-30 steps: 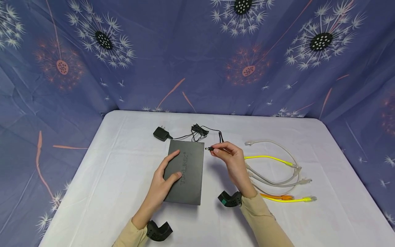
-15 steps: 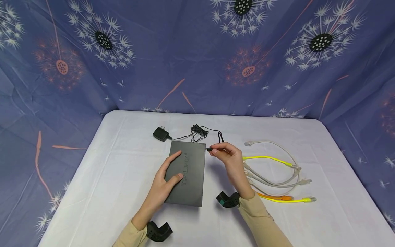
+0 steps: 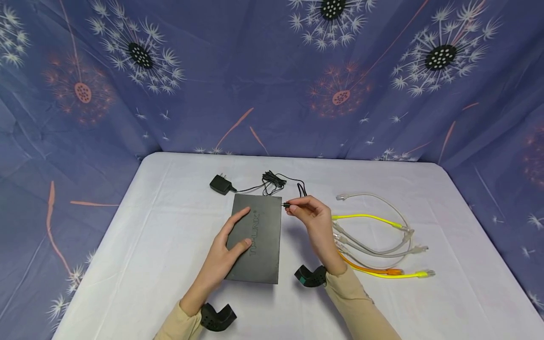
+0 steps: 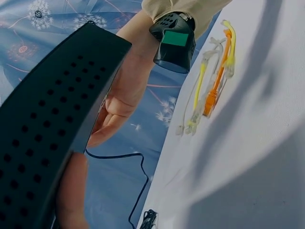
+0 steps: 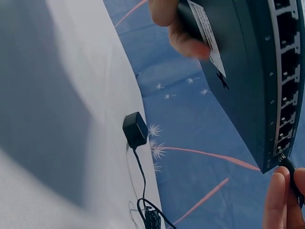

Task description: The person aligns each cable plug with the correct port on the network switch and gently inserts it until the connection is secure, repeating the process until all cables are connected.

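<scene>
Black plug (image 5: pixel 287 163) juts from right grip (image 3: pixel 313 221) toward box (image 3: pixel 267 245).

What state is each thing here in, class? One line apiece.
TP-LINK box: held up off the table
Network ports: visible ones empty
Black plug: at the box, metal tip partly showing; insertion unclear
Black cord: partly bundled
Power adapter: lying on the table, prongs bare
Network cables: lying loose, visible connectors unplugged
Left hand: gripping the box
Right hand: pinching the plug
</scene>
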Action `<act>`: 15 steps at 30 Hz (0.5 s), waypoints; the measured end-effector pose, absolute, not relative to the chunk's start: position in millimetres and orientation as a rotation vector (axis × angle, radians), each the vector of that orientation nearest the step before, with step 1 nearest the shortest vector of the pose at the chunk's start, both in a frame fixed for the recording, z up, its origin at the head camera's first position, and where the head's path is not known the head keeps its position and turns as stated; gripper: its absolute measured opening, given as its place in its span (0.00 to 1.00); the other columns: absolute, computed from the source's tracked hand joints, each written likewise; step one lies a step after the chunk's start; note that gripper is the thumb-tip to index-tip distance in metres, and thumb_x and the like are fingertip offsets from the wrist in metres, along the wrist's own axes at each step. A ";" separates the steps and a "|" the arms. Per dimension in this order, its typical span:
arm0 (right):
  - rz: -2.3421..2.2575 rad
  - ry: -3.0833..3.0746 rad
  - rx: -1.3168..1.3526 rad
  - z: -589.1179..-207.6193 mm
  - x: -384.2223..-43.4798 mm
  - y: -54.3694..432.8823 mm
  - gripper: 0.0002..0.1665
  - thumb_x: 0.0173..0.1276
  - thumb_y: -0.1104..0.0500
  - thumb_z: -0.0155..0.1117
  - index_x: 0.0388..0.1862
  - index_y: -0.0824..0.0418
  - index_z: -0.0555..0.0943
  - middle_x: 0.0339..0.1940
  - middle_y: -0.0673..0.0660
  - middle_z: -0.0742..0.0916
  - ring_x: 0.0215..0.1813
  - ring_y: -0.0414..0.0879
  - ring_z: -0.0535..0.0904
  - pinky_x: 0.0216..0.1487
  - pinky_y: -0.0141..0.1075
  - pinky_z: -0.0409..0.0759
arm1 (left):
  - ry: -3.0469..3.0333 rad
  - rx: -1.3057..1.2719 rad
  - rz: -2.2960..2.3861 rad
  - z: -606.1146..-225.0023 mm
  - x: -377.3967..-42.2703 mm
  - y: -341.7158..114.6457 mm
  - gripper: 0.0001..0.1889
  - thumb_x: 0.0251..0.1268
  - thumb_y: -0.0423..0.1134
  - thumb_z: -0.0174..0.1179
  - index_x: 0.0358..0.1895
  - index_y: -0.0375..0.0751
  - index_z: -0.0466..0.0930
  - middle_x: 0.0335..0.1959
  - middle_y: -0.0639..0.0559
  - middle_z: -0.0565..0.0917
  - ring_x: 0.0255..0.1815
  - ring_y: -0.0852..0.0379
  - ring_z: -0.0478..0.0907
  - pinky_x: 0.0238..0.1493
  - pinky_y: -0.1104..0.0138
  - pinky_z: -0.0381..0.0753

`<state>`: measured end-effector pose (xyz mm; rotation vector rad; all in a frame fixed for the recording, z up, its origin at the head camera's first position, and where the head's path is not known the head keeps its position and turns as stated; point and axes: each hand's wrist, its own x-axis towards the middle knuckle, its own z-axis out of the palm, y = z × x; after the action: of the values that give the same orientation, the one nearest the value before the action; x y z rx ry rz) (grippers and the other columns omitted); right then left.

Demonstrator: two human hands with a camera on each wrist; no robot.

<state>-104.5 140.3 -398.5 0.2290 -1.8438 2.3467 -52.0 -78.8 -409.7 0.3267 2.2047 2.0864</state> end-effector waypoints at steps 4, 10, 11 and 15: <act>2.342 -1.818 0.234 -399.9 -104.8 138.5 0.06 0.61 0.78 0.58 0.38 0.81 0.78 0.32 0.58 0.86 0.34 0.47 0.85 0.41 0.38 0.81 | 2.239 0.344 2.059 -409.1 -51.8 -79.6 0.33 0.65 0.32 0.57 0.71 0.64 0.62 0.73 0.57 0.59 0.74 0.53 0.47 0.66 0.41 0.44; 2.350 -1.812 0.220 -401.5 -104.1 136.8 0.05 0.62 0.77 0.58 0.36 0.78 0.80 0.32 0.59 0.86 0.33 0.46 0.84 0.40 0.37 0.81 | 2.309 0.416 1.989 -408.7 -51.7 -80.2 0.33 0.65 0.33 0.57 0.70 0.64 0.62 0.71 0.59 0.61 0.74 0.54 0.49 0.66 0.41 0.47; 2.354 -1.813 0.220 -401.8 -103.9 136.7 0.05 0.62 0.77 0.59 0.37 0.79 0.79 0.32 0.59 0.86 0.33 0.47 0.84 0.40 0.37 0.81 | 2.318 0.426 1.978 -408.6 -51.7 -80.2 0.33 0.65 0.33 0.57 0.70 0.64 0.62 0.71 0.59 0.61 0.74 0.55 0.49 0.66 0.41 0.47; 2.369 -1.820 0.219 -403.3 -103.2 136.7 0.07 0.62 0.77 0.58 0.38 0.84 0.76 0.32 0.59 0.86 0.33 0.47 0.84 0.40 0.38 0.81 | 2.340 0.448 1.947 -407.6 -52.2 -80.2 0.34 0.64 0.32 0.58 0.70 0.64 0.63 0.70 0.60 0.63 0.73 0.54 0.52 0.65 0.41 0.50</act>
<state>-103.2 136.7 -403.3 0.2191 -1.8199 2.3695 -52.2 -80.2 -407.6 0.4477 2.3397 1.9470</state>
